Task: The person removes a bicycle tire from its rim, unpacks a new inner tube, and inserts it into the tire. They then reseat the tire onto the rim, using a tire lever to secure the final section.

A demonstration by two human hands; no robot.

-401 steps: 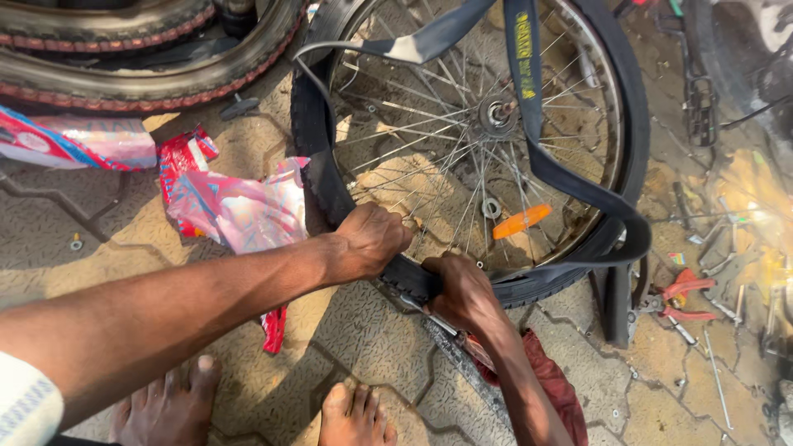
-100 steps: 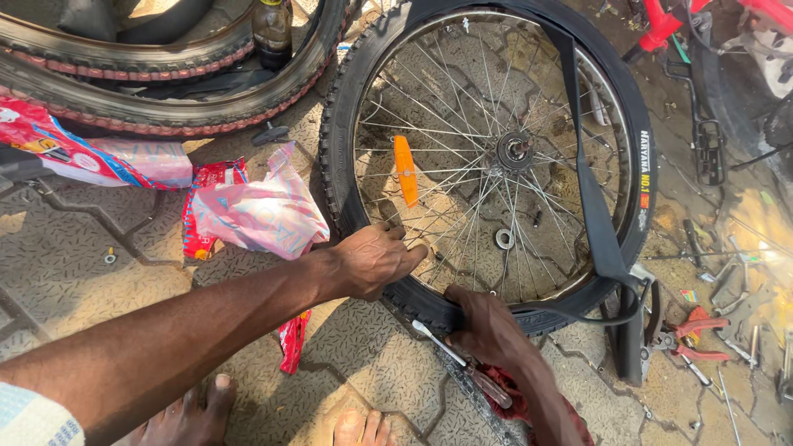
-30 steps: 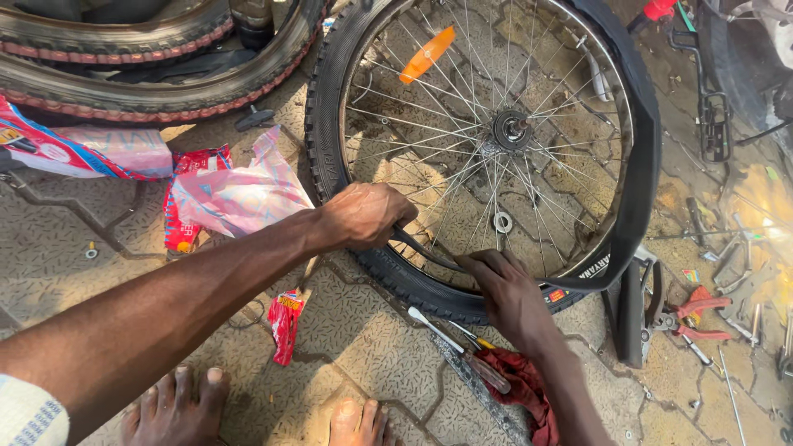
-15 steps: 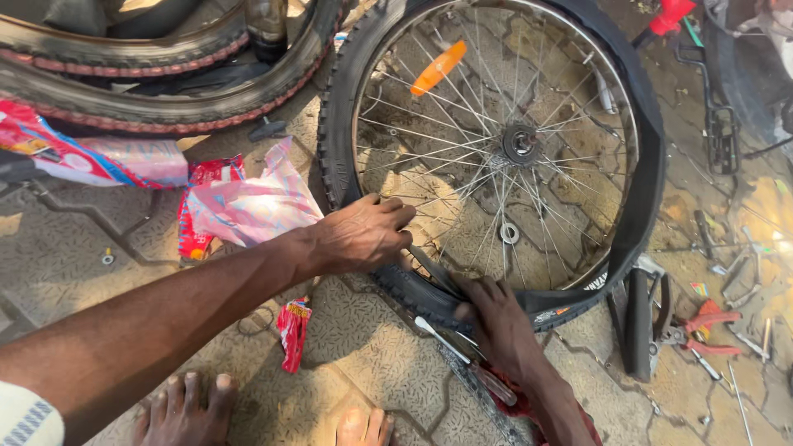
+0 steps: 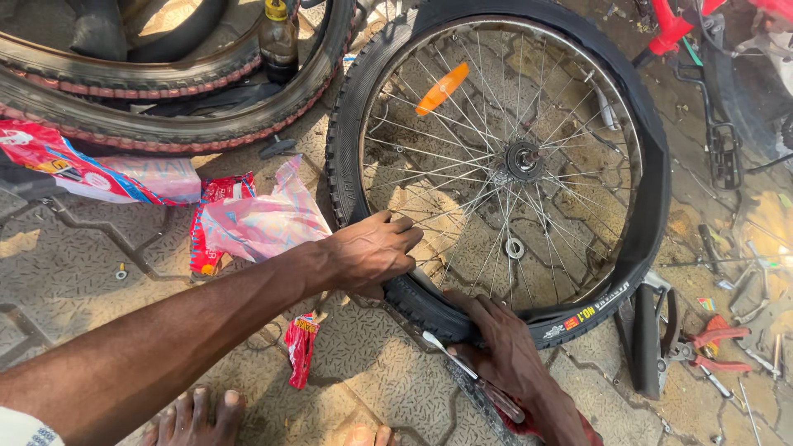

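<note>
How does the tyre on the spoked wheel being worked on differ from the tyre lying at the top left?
The tyre on the spoked wheel is all black; the top-left tyre has a reddish band along its side. The first surrounds a rim and spokes, with both hands on its lower edge; the second lies loose, untouched, with a bottle standing inside. Both have knobbly tread and rest on the paving.

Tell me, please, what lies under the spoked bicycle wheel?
Through the spokes of the spoked bicycle wheel with black tyre, grey patterned paving blocks show. The ground beneath the tyre itself is covered. The left hand and right hand press its lower edge.
</note>
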